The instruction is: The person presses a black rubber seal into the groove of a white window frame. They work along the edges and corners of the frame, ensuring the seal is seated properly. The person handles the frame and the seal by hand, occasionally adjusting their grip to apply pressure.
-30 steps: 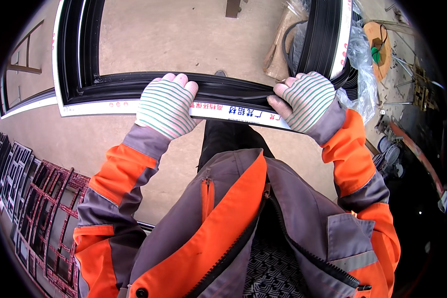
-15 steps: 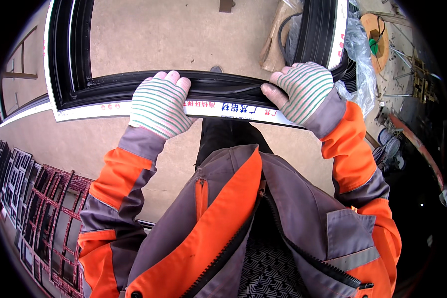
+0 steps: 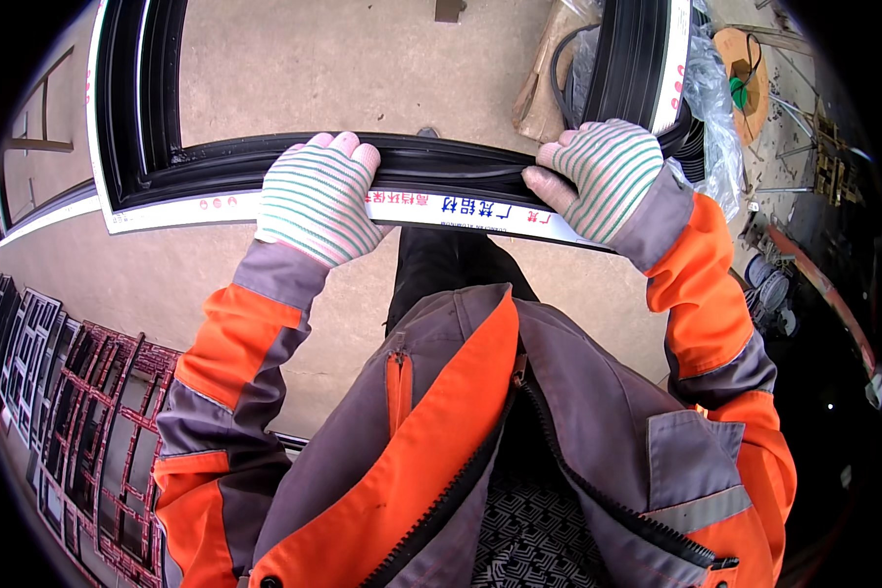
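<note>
A black window frame [image 3: 122,118] with white printed film along its outer face lies in front of me. A black rubber sealing strip [image 3: 461,173] runs along the groove of its near rail. My left hand [image 3: 318,201], in a white glove with green stripes, is closed over that rail left of centre. Near the right corner, my right hand [image 3: 606,181], gloved alike, is closed with thumb and fingers around the strip and resting on the rail. Its fingertips partly hide the strip, which shows again as a black loop beyond that hand.
To the right are clear plastic wrap [image 3: 710,118] and an orange-brown reel [image 3: 743,83]. A wrapped bundle [image 3: 549,83] lies on the floor inside the frame. Red-and-black lattice panels [image 3: 108,421] stand at lower left, and another frame [image 3: 49,211] lies at far left.
My right hand has slid slightly to the right along the near rail. My left hand and the near rail sit slightly higher in the picture, with the left grip unchanged.
</note>
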Tool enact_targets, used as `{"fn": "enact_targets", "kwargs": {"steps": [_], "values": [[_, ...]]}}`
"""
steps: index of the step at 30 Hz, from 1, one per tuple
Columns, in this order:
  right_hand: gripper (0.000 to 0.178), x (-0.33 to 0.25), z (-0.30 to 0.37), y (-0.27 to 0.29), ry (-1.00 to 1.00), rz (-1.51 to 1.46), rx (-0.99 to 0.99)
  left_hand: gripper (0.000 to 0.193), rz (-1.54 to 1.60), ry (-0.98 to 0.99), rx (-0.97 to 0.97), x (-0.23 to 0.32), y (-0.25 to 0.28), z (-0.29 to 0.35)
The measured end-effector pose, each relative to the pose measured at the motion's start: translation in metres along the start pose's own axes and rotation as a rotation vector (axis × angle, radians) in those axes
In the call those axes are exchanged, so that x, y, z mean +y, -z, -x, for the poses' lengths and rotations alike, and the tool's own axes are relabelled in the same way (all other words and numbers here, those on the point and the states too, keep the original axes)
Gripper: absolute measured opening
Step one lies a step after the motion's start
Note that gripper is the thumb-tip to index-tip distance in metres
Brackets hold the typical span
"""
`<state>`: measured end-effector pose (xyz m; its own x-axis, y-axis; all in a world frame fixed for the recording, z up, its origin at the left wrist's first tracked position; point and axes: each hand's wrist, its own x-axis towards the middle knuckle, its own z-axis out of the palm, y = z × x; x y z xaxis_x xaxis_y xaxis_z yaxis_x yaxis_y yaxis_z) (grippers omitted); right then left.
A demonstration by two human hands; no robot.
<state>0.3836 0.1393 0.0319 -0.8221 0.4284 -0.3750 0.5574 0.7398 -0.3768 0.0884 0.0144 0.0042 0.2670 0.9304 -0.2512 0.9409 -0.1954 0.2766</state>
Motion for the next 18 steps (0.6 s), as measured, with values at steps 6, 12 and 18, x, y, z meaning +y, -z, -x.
{"fn": "enact_targets", "kwargs": {"steps": [6, 12, 18], "values": [[0.034, -0.0038, -0.0012, 0.0026, -0.013, 0.028, -0.031, 0.047, -0.009, 0.010, -0.024, 0.0005, 0.0021, -0.0003], [0.034, -0.0020, 0.0011, -0.0017, 0.007, 0.028, -0.048, 0.047, -0.005, -0.016, 0.007, 0.0001, 0.0008, 0.0001], [0.033, -0.0023, 0.0012, -0.0016, 0.023, 0.019, -0.012, 0.049, 0.007, -0.012, -0.056, 0.0058, 0.0001, 0.0002]]}}
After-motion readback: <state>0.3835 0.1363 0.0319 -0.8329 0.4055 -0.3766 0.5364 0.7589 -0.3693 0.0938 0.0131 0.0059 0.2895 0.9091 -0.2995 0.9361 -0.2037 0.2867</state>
